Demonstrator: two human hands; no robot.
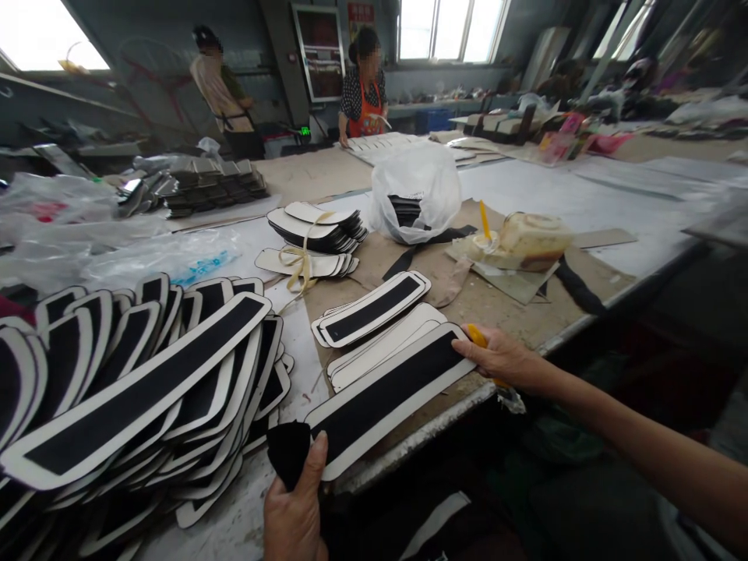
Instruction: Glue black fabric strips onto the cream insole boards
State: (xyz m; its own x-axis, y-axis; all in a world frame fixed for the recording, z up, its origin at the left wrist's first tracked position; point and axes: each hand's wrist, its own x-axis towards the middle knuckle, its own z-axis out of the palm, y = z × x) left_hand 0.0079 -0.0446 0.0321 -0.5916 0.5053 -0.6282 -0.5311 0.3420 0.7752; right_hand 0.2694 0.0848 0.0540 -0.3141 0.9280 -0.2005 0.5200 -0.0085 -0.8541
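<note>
A long white piece with a black centre strip (pixel 391 393) is held at both ends above the table's front edge. At its near left end, my left hand (pixel 295 499) grips it with the thumb on top, along with some black material (pixel 289 448). My right hand (pixel 488 354) pinches the far right end and also has a yellow-handled tool (pixel 478 336) in its fingers, its tip pointing down. Just behind the held piece lie plain white pieces (pixel 379 351) and a small stack of black-centred pieces (pixel 377 308).
A large pile of black-and-white pieces (pixel 146 389) fills the left. Tied bundles (pixel 315 230), a plastic bag (pixel 416 187) and a stained glue container (pixel 534 238) stand farther back. Two people are across the room, one at the table (pixel 327 167).
</note>
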